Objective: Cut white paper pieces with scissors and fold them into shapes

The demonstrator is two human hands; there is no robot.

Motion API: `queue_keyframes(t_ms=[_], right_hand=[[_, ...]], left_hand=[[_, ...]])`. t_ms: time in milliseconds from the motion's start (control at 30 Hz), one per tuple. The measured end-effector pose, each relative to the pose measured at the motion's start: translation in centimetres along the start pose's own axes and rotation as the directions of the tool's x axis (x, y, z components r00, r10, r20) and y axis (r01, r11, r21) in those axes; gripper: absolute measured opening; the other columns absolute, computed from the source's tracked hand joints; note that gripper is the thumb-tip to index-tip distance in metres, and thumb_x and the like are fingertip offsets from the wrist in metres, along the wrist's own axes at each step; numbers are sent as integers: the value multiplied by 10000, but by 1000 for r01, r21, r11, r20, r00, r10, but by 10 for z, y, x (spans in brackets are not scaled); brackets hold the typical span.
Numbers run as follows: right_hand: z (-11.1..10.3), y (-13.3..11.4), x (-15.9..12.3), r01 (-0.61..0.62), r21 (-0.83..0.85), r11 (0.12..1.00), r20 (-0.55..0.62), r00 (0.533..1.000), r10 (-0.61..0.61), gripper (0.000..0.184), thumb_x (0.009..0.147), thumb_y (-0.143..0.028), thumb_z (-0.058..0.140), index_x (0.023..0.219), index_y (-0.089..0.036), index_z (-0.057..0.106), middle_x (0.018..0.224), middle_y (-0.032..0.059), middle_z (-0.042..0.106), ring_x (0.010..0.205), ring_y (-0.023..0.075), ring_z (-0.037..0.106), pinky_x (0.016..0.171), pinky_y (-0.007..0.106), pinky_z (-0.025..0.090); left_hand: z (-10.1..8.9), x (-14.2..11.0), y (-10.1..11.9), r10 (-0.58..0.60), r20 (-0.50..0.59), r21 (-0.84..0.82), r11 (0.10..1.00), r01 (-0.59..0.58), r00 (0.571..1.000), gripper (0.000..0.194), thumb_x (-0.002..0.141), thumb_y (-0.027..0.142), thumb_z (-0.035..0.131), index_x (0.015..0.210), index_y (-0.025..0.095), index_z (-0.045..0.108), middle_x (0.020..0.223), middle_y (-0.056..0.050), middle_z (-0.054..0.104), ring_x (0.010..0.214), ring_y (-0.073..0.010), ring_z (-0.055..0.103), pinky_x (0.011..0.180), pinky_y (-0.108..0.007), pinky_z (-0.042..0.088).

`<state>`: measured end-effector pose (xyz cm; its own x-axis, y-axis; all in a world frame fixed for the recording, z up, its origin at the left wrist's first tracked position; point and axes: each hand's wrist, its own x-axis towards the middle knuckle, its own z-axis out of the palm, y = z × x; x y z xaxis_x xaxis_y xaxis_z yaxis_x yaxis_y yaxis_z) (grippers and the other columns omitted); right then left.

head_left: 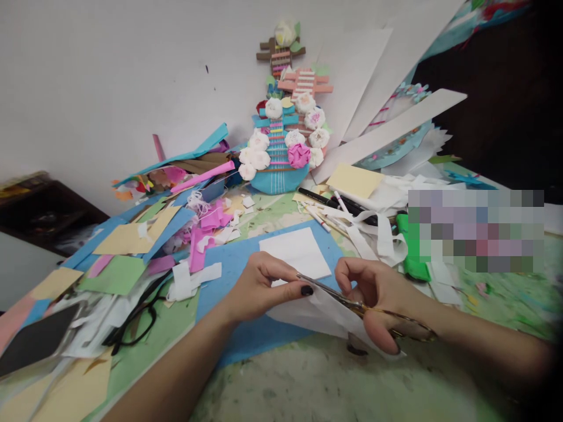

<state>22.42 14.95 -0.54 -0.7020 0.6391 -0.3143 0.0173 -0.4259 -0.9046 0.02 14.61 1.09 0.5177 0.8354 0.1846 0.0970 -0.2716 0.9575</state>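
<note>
My left hand [266, 285] pinches the edge of a sheet of white paper [316, 313] between thumb and fingers. A pair of scissors [352, 303] with tortoiseshell-patterned handles sits in my right hand [380, 287], its fingers closed round them. The blades point left along the top edge of the sheet, their tips touching or very near my left fingertips. Whether they have cut into the paper I cannot tell. Beneath my hands lies a blue sheet [229, 258], and on it rests a white rectangle of paper [292, 249].
Paper guitars [277, 176] with paper flowers lean on the wall. Coloured paper scraps [116, 274], black glasses [138, 316] and a dark phone-like slab [39, 337] lie left. Black pens [319, 197], white strips [387, 234] and a green object [411, 249] are on the right.
</note>
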Motion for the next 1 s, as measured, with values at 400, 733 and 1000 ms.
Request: queue_keyframes(t_ms=[400, 733, 1000], right_hand=[[-5, 6, 2, 194, -82, 978, -33, 980, -197, 571, 549, -198, 849, 952, -226, 446, 878, -35, 602, 383, 29, 518, 290, 125, 390], [-10, -4, 0, 310, -169, 935, -291, 891, -348, 421, 702, -269, 741, 1006, -216, 455, 733, -52, 569, 335, 17, 448, 302, 127, 351], [-22, -18, 0, 388, -327, 862, -583, 635, -507, 442, 650, -340, 741, 964, -217, 455, 712, -60, 500, 339, 41, 442, 309, 178, 340]], left_hand=[[5, 2, -4, -133, -202, 45, 988, 145, 970, 306, 718, 419, 715, 677, 117, 740, 612, -69, 681, 515, -111, 525, 458, -194, 382], [-4, 8, -14, -383, 39, -92, 918, 385, 923, 238, 617, 297, 796, 728, 112, 695, 693, -22, 670, 612, -119, 588, 563, -202, 451], [-46, 2, 6, -434, 160, -148, 877, 457, 886, 337, 685, 241, 757, 998, 158, 664, 907, -64, 721, 777, -159, 670, 660, -224, 512]])
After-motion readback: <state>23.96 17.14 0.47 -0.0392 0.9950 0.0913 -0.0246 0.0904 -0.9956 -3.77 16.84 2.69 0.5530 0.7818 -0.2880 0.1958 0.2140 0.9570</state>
